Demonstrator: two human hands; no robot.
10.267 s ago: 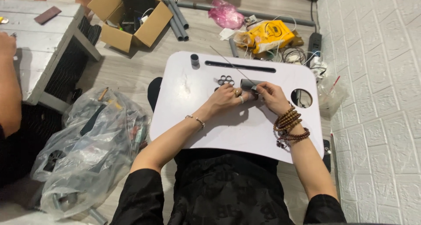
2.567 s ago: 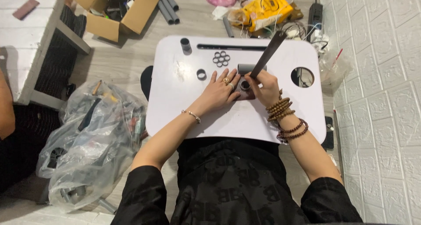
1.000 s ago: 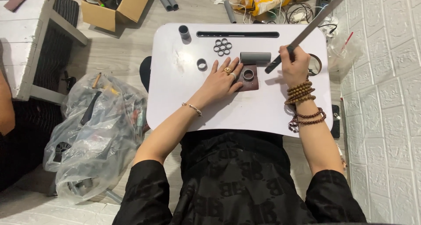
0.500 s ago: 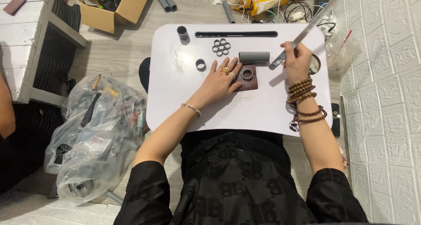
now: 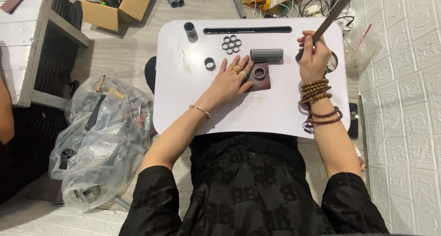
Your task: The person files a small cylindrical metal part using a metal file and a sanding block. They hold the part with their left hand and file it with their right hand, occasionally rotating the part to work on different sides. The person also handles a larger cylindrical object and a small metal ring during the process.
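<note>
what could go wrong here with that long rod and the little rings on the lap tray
1. The right hand holds the long grey rod near its lower end, with most of it angled up past the tray edge; it may swing into the cables behind.
2. The left hand lies flat on the brown sheet beside a grey ring; a slip might send the ring rolling.
3. The ring cluster sits loose and might scatter if the white tray is bumped.

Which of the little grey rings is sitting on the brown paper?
The single short grey pipe ring beside the left hand lies on the brown sandpaper sheet. The other single ring and the cluster of rings rest on the white table.
</note>
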